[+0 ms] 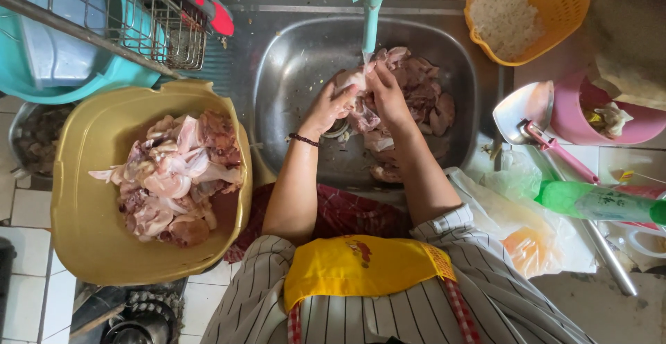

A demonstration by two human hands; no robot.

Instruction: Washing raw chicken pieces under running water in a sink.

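Under the tap, both hands hold chicken mid-sink.

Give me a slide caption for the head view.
Both hands rinse a chicken piece under the tap over a sink.

Steel sink holds raw chicken pieces.

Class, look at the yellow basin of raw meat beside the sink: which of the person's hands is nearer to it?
The left hand. It sits over the sink on the side toward the yellow basin. The right hand is beside it under the tap, farther from the basin. Both hold a meat piece.
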